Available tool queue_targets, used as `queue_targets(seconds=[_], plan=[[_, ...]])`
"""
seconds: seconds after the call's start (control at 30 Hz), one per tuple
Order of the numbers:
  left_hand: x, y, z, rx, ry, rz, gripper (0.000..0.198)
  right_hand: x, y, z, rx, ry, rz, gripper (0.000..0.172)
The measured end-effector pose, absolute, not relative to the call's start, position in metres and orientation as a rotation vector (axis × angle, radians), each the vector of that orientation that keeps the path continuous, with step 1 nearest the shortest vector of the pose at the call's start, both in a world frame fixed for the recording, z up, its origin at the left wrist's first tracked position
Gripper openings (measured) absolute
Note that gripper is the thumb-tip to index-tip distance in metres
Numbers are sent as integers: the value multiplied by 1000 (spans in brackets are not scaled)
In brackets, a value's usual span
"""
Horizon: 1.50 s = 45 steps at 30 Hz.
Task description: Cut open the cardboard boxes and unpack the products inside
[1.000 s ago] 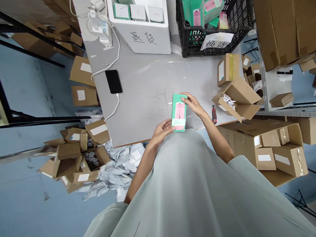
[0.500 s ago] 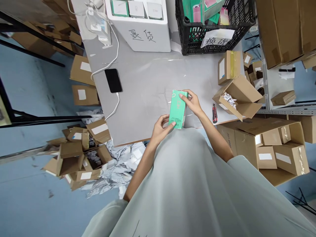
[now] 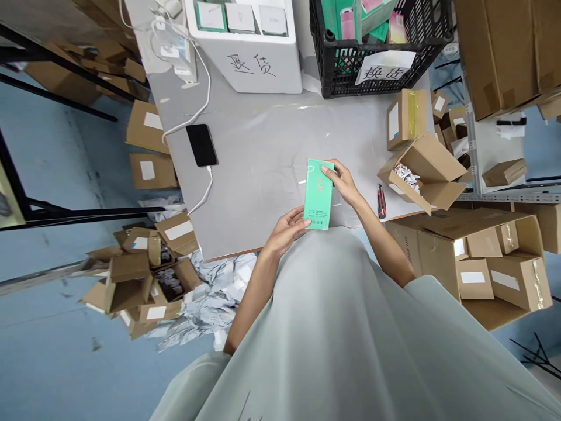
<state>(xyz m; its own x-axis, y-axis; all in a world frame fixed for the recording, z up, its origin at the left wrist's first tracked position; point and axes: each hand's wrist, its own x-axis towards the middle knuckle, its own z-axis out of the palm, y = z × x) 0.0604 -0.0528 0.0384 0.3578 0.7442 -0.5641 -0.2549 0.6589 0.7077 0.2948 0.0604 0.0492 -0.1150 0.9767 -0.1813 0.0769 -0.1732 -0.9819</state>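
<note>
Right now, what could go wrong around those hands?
The left hand and right hand grip the green box near opposite corners, so it might slip. The red cutter lies near the front edge of the table and could be knocked off. The white cable joins the phone; a snag might drag both.

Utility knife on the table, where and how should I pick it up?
I'd pinch the utility knife around mid-body with the right hand, from above and its left: it lies flat, slim and lengthwise away from you, with the open carton close on its right. I can't tell which end cuts, so avoid both ends.
</note>
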Motion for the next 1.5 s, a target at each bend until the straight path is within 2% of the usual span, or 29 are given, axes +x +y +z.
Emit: queue_targets(seconds=[0.13,0.33,0.43,0.57,0.7,0.8,0.9,1.1,1.33,1.4,1.5], plan=[[65,-55,34,604,1092,715,87,299,65,44,-1322,-1349,1332,67],[83,-56,38,958,1454,840,87,292,62,33,-1477,-1316,1220,85],[88,-59,48,1104,1525,851,84,286,60,35,-1493,-1290,1145,76],[81,-58,58,998,1362,855,78,288,58,46,-1438,-1203,1234,59],[66,-49,57,702,1143,731,82,292,56,60,-1376,-1125,1358,55],[61,-46,52,573,999,625,77,293,54,67,-1342,-1064,1480,55],[63,-46,49,544,987,614,73,292,52,70,-1326,-1044,1537,57],[68,-51,48,546,1020,632,78,294,54,64,-1318,-1116,1559,66],[78,-53,38,664,1245,715,82,288,50,46,-1453,-1261,1346,99],[83,-53,36,790,1334,746,81,284,46,45,-1504,-1311,1266,100],[89,-56,36,927,1410,768,84,281,43,47,-1564,-1324,1167,88]])
